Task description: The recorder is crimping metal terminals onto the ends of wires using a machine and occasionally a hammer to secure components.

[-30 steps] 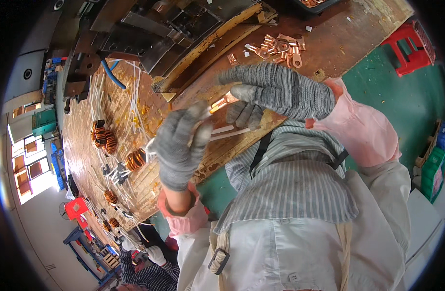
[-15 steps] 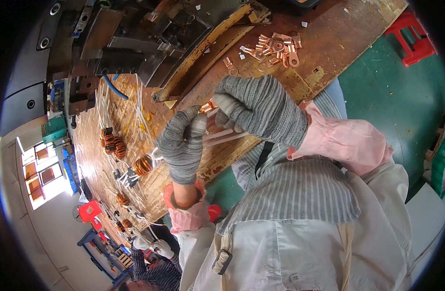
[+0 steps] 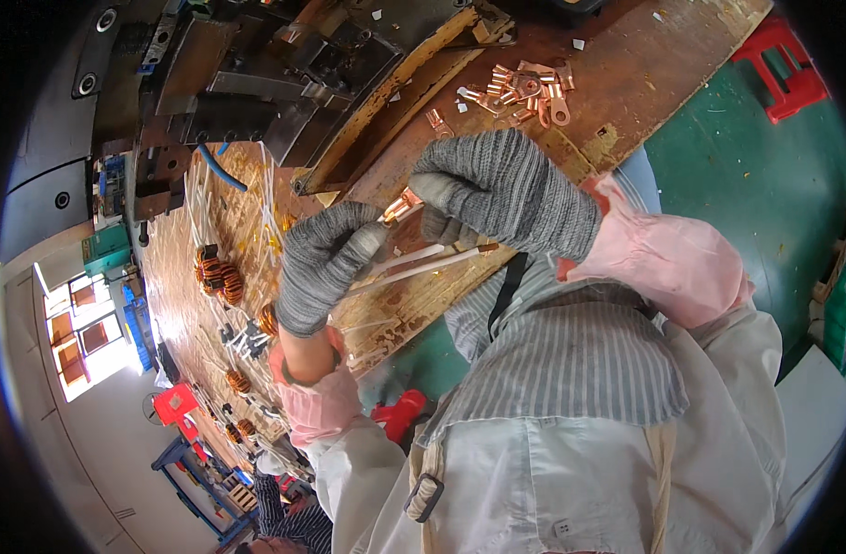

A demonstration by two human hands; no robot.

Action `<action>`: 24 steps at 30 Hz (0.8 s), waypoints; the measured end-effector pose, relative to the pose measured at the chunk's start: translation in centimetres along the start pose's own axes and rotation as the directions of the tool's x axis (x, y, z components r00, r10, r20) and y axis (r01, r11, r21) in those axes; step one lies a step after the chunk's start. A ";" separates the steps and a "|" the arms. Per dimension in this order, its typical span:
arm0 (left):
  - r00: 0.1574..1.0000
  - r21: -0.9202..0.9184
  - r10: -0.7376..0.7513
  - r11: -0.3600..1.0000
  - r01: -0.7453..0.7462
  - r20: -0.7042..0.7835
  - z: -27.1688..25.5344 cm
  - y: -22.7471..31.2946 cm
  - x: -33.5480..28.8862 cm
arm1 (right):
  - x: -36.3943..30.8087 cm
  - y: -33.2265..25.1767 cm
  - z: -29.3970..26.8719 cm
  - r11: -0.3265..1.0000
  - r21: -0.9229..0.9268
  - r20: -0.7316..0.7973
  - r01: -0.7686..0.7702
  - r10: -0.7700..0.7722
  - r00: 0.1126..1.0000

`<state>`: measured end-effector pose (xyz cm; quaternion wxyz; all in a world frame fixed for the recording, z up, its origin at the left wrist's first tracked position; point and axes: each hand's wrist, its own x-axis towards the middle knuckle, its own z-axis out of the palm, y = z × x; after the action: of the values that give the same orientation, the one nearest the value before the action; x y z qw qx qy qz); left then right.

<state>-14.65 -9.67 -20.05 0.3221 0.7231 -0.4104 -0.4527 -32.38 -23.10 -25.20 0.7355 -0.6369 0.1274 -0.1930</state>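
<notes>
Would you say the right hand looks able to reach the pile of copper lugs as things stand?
Probably yes: the pile of copper lugs lies just beyond the right hand, with nothing visible blocking the way. It pinches a single lug, though, so it would likely need freeing first.

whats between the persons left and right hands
In the head view, a shiny copper piece bridges the fingertips of the left hand and right hand; white wires show lower in the gap.
</notes>
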 end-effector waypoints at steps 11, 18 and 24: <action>0.985 0.100 0.096 0.992 -0.082 -0.140 1.1 -0.3 -0.2 | 0.3 0.5 0.8 0.989 -0.083 -0.098 0.124 -0.132 0.986; 0.869 0.763 0.488 0.594 -0.255 -0.089 -2.1 0.4 -3.2 | 0.5 0.1 -0.2 0.998 -0.050 -0.025 -0.046 0.045 0.999; 0.918 0.485 0.165 0.874 0.033 -0.359 -9.3 -9.8 -10.4 | 0.8 0.4 -1.1 0.991 -0.085 0.004 -0.107 0.108 0.994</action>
<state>-5.81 4.89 -20.62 0.2227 0.8408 -0.4626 -0.1717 -32.07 -24.40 -25.71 0.7178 -0.6604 0.1665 -0.1448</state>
